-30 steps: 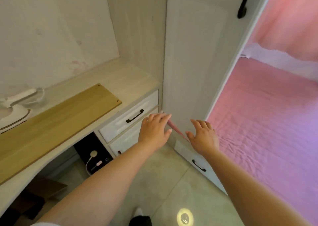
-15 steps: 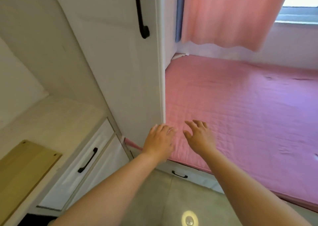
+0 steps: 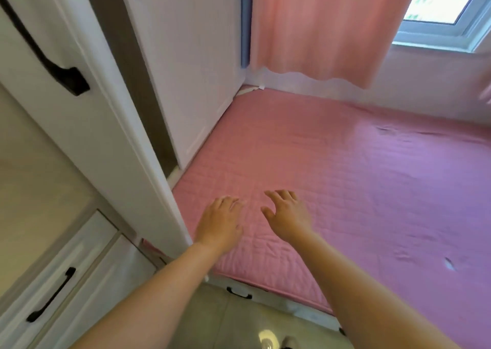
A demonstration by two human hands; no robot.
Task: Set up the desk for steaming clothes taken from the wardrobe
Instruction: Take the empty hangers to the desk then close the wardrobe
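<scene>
step: likely approaching wardrobe door (image 3: 79, 125) for clothes | left hand (image 3: 219, 222) just right of door edge, fingers spread, empty | right hand (image 3: 288, 216) beside it over bed (image 3: 372, 176), empty | clothes unseen | next: grasp door handle (image 3: 42, 54)

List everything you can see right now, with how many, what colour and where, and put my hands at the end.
wardrobe door: one, white, left, black handle
second wardrobe door: one, white, centre back, beside the bed
drawers: two, white, lower left, black handles
bed cover: one, pink quilted, centre and right
bed drawer handle: one, black, below the bed edge
curtain: one, pink, top centre
window: one, white frame, top right
floor: pale tiles, bottom
left hand: open, above the bed's near corner
right hand: open, above the bed
</scene>
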